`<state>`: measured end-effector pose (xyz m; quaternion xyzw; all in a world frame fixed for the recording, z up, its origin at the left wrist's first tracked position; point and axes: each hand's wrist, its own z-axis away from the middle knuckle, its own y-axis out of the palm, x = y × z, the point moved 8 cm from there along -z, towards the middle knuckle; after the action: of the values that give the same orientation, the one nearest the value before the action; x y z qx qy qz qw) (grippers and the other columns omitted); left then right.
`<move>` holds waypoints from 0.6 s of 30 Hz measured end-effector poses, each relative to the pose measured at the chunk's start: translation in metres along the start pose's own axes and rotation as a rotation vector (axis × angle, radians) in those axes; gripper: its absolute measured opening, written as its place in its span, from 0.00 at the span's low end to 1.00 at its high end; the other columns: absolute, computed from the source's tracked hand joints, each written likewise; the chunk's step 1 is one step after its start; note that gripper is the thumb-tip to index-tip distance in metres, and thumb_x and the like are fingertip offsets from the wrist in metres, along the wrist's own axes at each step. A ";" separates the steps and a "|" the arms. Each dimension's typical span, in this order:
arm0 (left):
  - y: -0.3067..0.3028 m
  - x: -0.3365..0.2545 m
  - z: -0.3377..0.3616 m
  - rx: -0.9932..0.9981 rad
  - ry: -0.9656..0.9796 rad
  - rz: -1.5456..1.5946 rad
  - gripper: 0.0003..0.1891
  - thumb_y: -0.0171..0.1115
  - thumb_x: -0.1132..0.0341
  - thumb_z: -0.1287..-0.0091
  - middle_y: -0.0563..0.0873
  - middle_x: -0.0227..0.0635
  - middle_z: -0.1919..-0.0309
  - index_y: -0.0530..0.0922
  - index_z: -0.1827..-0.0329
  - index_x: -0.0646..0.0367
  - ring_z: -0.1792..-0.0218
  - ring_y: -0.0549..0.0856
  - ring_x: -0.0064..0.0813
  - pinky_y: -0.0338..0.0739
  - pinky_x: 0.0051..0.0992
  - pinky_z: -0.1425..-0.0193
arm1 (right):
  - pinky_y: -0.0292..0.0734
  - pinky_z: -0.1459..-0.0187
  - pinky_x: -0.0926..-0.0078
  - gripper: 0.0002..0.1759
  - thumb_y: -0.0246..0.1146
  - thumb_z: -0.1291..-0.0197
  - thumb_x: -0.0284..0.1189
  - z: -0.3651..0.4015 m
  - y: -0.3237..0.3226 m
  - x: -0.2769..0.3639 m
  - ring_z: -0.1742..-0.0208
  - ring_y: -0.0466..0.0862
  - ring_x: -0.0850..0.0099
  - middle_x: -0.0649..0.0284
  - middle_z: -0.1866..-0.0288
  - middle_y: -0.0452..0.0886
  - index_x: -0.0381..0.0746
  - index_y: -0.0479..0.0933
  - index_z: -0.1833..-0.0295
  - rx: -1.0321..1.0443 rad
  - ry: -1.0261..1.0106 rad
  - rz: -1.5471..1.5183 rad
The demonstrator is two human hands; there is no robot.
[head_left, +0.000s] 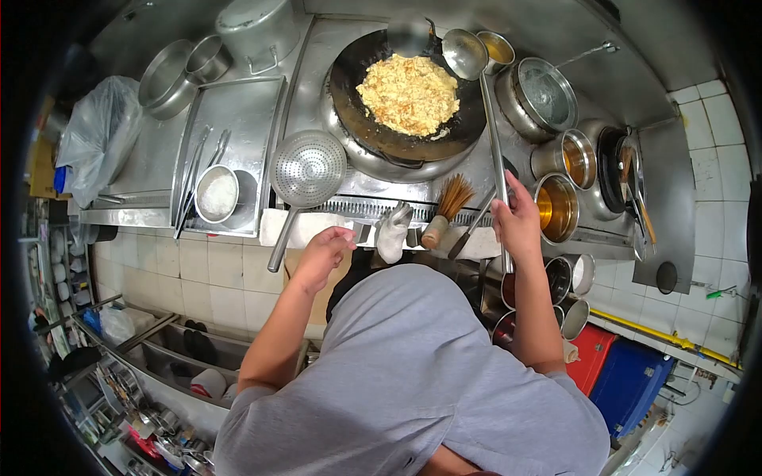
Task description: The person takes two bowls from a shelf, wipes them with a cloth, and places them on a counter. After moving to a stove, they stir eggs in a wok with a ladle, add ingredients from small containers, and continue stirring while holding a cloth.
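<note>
My right hand (517, 220) is wrapped round the long handle of a steel ladle (465, 55), whose bowl rests at the right rim of a black wok (349, 87). A mass of yellow scrambled egg (408, 94) with browned patches lies in the wok. My left hand (324, 255) hovers in front of the counter edge, fingers loosely bent and nothing visible in them. Closest to it is a perforated skimmer (308, 168), its handle sticking out over the edge. White cloth gloves (392, 234) and a bamboo wok brush (449, 208) lie between my hands.
On the left, a steel tray (266, 103) holds tongs and a bowl of white granules (217, 195). Pots of amber liquid (557, 208) and a pot with a strainer (544, 94) stand at right. A large lidded pot (258, 28) is at the back left.
</note>
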<state>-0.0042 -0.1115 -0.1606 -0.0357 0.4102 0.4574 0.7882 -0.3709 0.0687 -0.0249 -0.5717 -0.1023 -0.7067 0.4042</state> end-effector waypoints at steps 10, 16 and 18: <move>0.031 -0.012 -0.012 0.021 0.000 -0.028 0.14 0.65 0.62 0.15 0.88 0.27 0.57 0.84 0.36 0.60 0.71 0.69 0.12 0.64 0.16 0.66 | 0.84 0.55 0.73 0.39 0.66 0.24 0.16 0.008 0.022 -0.043 0.59 0.87 0.74 0.60 0.47 0.90 0.37 0.68 0.10 0.241 -0.004 -0.024; 0.022 -0.011 -0.023 -0.041 0.009 -0.057 0.13 0.65 0.62 0.16 0.87 0.26 0.58 0.84 0.36 0.59 0.72 0.69 0.11 0.63 0.16 0.67 | 0.85 0.46 0.71 0.39 0.65 0.25 0.16 -0.035 0.006 -0.049 0.48 0.91 0.68 0.53 0.41 0.91 0.38 0.68 0.10 0.093 -0.136 0.049; 0.036 -0.019 -0.024 -0.012 0.019 -0.052 0.13 0.65 0.62 0.16 0.87 0.26 0.59 0.85 0.37 0.59 0.72 0.69 0.11 0.64 0.15 0.67 | 0.86 0.38 0.69 0.38 0.65 0.25 0.16 -0.061 0.027 -0.045 0.40 0.94 0.61 0.47 0.35 0.92 0.37 0.69 0.11 -0.005 -0.335 0.130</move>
<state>-0.0499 -0.1141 -0.1520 -0.0552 0.4138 0.4389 0.7957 -0.3961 0.0345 -0.0932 -0.6878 -0.1296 -0.5741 0.4248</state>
